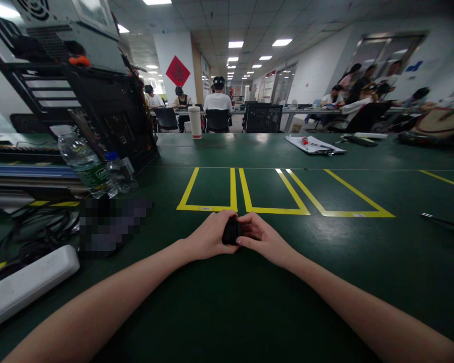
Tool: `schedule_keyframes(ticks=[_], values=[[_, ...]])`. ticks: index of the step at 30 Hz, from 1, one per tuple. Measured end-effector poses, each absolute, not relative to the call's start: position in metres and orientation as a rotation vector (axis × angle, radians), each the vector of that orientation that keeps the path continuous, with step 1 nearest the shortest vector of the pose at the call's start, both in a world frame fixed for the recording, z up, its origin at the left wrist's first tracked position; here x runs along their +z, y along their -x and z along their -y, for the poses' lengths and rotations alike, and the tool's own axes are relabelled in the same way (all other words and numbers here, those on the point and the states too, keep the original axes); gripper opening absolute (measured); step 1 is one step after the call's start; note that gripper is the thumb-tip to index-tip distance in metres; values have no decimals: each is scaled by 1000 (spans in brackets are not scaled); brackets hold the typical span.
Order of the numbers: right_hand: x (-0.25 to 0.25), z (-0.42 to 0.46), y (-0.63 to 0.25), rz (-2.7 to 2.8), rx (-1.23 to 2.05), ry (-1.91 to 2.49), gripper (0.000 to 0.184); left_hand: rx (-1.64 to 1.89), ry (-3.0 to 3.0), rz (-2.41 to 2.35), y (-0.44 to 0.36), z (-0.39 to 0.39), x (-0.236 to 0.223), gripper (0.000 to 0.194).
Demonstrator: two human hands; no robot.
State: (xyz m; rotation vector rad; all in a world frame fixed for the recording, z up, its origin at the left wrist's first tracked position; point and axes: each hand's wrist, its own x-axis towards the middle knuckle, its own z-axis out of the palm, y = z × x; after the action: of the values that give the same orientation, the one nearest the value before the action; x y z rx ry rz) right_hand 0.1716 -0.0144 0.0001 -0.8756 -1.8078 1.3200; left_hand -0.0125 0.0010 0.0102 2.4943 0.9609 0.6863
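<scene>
Between my two hands is a small black box-like object (231, 231), just above or on the green table (227, 302); its exact kind I cannot make out. My left hand (211, 235) wraps round its left side, thumb near me and fingers over the far side. From the right, my right hand (263, 238) pinches its edge with thumb and fingertips. Beyond the hands, yellow tape outlines (274, 210) mark the table surface.
At left stand an open computer case (113, 111), a clear water bottle (85, 164), a blue-capped bottle (120, 174) and a white power strip (34, 282). A white cup (195, 122) and a clipboard (314, 145) are farther back. People sit at desks beyond.
</scene>
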Motion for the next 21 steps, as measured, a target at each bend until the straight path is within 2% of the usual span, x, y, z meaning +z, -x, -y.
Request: schedule_keyframes(ticks=[3,8,13,21], values=[[-1,14,-173,1799,1339,870,32,666,-2493,-966,13,0,11,58],[4,17,-172,1755,1382,893,21,684,-2518,-940,13,1,12,57],[6,16,-171,1754,1363,974,28,696,-2517,-943,13,-1,10,58],[4,17,-174,1796,1332,869,26,671,-2534,-956,13,1,12,56]])
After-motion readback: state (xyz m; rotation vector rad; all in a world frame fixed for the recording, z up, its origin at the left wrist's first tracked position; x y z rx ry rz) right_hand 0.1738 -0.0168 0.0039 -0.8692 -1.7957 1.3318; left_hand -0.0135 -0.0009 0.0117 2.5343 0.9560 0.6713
